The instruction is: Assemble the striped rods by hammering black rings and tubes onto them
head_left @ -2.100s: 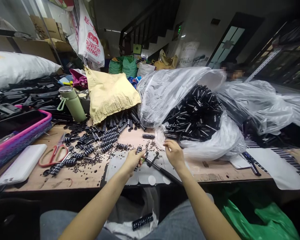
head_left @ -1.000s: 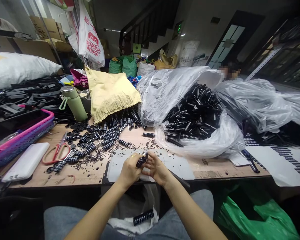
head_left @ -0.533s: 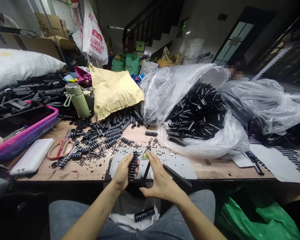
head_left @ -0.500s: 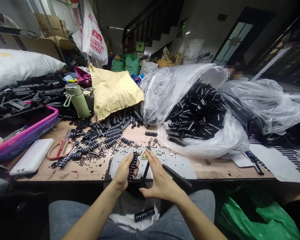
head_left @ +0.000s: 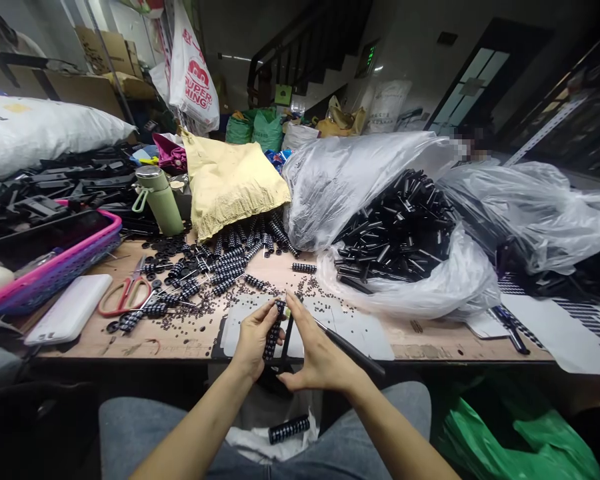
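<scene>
Working well here likely means a firm but light hold that does not twist the bands. The left hand (head_left: pixel 254 339) has its grip wrapped around a banded black roller (head_left: pixel 273 339) above the table's (head_left: pixel 420 343) near edge; the right hand (head_left: pixel 323 348) is spread, contact unclear. The roller's long axis runs steeply, top end pointing away from the person, leaning right.

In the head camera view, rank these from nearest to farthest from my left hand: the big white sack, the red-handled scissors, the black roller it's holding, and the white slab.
1. Black roller: held in your left hand.
2. Red-handled scissors: on the table, to the hand's left.
3. White slab: farther left on the table.
4. Big white sack: farther back, at the far left.
</scene>
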{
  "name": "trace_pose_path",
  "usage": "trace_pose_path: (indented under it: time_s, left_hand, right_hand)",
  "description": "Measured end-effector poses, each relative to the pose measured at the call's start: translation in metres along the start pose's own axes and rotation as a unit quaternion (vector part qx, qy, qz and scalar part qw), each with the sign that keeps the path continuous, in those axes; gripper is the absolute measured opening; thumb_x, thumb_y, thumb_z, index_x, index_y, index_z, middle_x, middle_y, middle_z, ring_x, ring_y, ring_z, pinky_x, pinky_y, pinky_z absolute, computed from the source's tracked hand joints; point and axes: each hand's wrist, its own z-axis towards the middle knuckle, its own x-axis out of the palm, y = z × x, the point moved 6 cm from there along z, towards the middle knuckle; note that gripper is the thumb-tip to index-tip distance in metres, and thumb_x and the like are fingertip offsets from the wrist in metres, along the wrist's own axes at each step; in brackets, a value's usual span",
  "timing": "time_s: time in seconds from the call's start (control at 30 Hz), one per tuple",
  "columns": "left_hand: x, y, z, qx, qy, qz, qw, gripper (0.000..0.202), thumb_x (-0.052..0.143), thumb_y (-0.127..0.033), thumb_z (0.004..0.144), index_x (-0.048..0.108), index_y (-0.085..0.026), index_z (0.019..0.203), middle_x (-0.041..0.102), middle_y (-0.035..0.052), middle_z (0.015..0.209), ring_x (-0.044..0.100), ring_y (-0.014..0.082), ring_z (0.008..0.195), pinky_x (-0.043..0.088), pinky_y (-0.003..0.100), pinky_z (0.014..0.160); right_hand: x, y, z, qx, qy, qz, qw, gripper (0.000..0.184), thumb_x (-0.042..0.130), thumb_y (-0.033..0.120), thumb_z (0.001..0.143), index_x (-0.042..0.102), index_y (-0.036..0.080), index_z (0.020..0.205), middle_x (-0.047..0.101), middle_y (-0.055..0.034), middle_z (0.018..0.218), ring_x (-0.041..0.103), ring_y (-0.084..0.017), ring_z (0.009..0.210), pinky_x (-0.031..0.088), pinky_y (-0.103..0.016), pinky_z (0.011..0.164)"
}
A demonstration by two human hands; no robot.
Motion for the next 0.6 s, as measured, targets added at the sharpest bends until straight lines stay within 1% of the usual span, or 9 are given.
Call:
trace_pose_path:
  time_s: [0.1, 0.2, 0.27, 0.37, 0.43, 0.5, 0.6]
  left_hand:
    - [-0.002, 0.003, 0.000, -0.011, -0.017, -0.016, 1.000, 0.040, 0.070, -0.027, 0.062, 0.061, -0.015, 0.100, 0.064, 0.0023, 0.073, 0.054, 0.0073, 0.049, 0.045, 0.018, 0.046]
    - [-0.001, 0.007, -0.001, -0.025, -0.019, -0.039, 0.999, 0.032, 0.067, -0.022, 0.064, 0.064, -0.014, 0.095, 0.066, 0.0055, 0.081, 0.059, 0.0108, 0.058, 0.049, 0.021, 0.056]
    - [0.001, 0.007, -0.001, -0.019, -0.020, -0.048, 0.998, 0.028, 0.066, -0.020, 0.065, 0.065, -0.013, 0.093, 0.067, 0.0063, 0.085, 0.061, 0.0121, 0.062, 0.050, 0.022, 0.060]
    - [0.001, 0.007, 0.000, -0.006, -0.038, -0.053, 0.998, 0.026, 0.066, -0.019, 0.065, 0.066, -0.013, 0.090, 0.067, 0.0070, 0.089, 0.062, 0.0136, 0.071, 0.050, 0.022, 0.067]
    - [0.001, 0.009, 0.000, -0.003, -0.047, -0.053, 0.997, 0.029, 0.069, -0.019, 0.062, 0.066, -0.013, 0.090, 0.067, 0.0075, 0.090, 0.062, 0.0151, 0.080, 0.049, 0.023, 0.073]
    - [0.000, 0.010, 0.001, 0.007, -0.047, -0.047, 0.998, 0.033, 0.071, -0.021, 0.060, 0.066, -0.013, 0.091, 0.067, 0.0082, 0.092, 0.061, 0.0169, 0.086, 0.046, 0.025, 0.081]
    - [-0.003, 0.008, 0.002, 0.045, -0.053, -0.024, 0.997, 0.034, 0.072, -0.023, 0.059, 0.066, -0.013, 0.090, 0.066, 0.0082, 0.096, 0.059, 0.0193, 0.093, 0.042, 0.030, 0.089]
  right_hand:
    - [-0.004, -0.001, 0.001, -0.007, -0.007, 0.003, 1.000, 0.109, 0.065, 0.025, 0.055, -0.006, 0.011, 0.136, -0.002, -0.0112, 0.143, 0.003, -0.024, 0.131, 0.014, -0.039, 0.107]
    - [-0.003, 0.000, 0.004, -0.018, 0.015, 0.003, 1.000, 0.109, 0.065, 0.024, 0.054, -0.005, 0.011, 0.136, -0.003, -0.0109, 0.143, 0.003, -0.024, 0.131, 0.015, -0.038, 0.107]
    - [0.000, -0.001, 0.006, -0.016, 0.027, -0.001, 1.000, 0.109, 0.065, 0.023, 0.053, -0.005, 0.011, 0.137, -0.003, -0.0105, 0.143, 0.002, -0.024, 0.131, 0.015, -0.038, 0.107]
    - [0.004, -0.003, 0.008, -0.001, 0.031, -0.008, 0.999, 0.109, 0.064, 0.023, 0.053, -0.004, 0.011, 0.137, -0.004, -0.0104, 0.143, 0.002, -0.024, 0.131, 0.016, -0.038, 0.107]
    - [0.008, -0.005, 0.009, 0.009, 0.031, -0.014, 0.999, 0.109, 0.064, 0.022, 0.052, -0.004, 0.010, 0.137, -0.003, -0.0107, 0.143, 0.002, -0.024, 0.131, 0.017, -0.039, 0.107]
    - [0.011, -0.007, 0.009, 0.020, 0.025, -0.021, 0.999, 0.109, 0.064, 0.022, 0.052, -0.004, 0.010, 0.137, -0.003, -0.0110, 0.143, 0.003, -0.024, 0.131, 0.018, -0.039, 0.107]
    - [0.013, -0.010, 0.009, 0.034, 0.014, -0.030, 0.999, 0.108, 0.064, 0.022, 0.053, -0.003, 0.009, 0.137, -0.001, -0.0106, 0.143, 0.002, -0.023, 0.131, 0.018, -0.037, 0.107]
